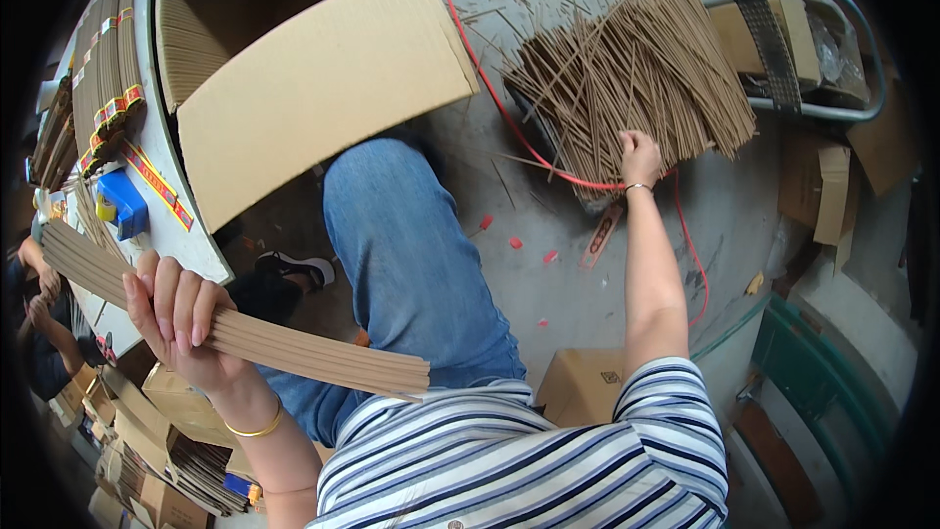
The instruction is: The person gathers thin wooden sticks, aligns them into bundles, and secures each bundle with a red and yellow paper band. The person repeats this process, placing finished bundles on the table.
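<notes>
My left hand is wrapped around a flat bundle of brown incense sticks, held slantwise above my lap. The bundle's right end lies in front of my striped shirt, and its other end reaches over the table at left. My right hand is stretched out to the near edge of a big heap of loose incense sticks. Its fingers are curled in, and whether a stick is between them is hidden. The heap's sticks point many ways in a dark holder, mostly covered, near the floor.
A cardboard box with a raised flap stands ahead. Wrapped stick bundles and a blue tape dispenser lie on the table. A red cord runs past the heap. Another person's hands are at far left.
</notes>
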Demonstrator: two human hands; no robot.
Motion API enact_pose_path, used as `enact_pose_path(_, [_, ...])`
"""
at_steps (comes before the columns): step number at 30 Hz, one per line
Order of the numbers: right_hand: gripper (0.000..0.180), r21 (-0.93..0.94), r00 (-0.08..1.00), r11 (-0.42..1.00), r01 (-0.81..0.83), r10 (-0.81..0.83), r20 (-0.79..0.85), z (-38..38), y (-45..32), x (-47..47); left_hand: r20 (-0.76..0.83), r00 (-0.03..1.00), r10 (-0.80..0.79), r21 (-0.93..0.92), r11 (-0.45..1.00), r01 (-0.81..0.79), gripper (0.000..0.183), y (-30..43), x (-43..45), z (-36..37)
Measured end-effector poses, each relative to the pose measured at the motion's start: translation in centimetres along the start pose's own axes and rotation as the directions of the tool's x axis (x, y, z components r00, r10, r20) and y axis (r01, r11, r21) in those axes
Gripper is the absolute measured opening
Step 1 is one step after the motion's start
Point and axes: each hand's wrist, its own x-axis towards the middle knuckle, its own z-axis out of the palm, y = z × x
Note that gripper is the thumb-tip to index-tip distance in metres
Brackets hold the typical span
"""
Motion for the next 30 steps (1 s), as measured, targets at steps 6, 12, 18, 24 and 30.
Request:
enact_pose_path(6, [0.026,0.123,0.987,0.991,-0.054,0.034,0.16,-4.3,2.1,-4.2,0.016,0.999,-0.029,-0.011,1.0,0.029,0.024,0.1,-1.4,0.3])
enact_pose_path(12, [0.019,0.248,0.88,0.894,-0.372,0.255,0.401,-5.2,4.2,-10.7,0.04,0.999,-0.022,-0.044,0.999,0.024,0.024,0.6,-3.2,0.8])
enact_pose_path(18, [0.026,0.053,0.976,0.975,-0.217,0.217,0.02,-10.5,0.6,-5.7,0.085,0.996,-0.04,-0.055,0.997,0.045,0.024,1.3,-5.6,1.0])
enact_pose_path(24, [0.027,0.2,0.979,0.959,-0.199,0.204,-0.003,-15.4,1.7,-9.0,0.018,0.998,0.053,-0.039,0.998,-0.052,0.022,2.0,-8.2,1.4])
enact_pose_path(30, [0.025,0.895,0.89,0.425,-0.132,-0.347,0.296,-25.8,-21.7,-22.2,-0.106,0.977,0.187,0.03,0.982,-0.184,0.021,2.4,-9.3,0.8])
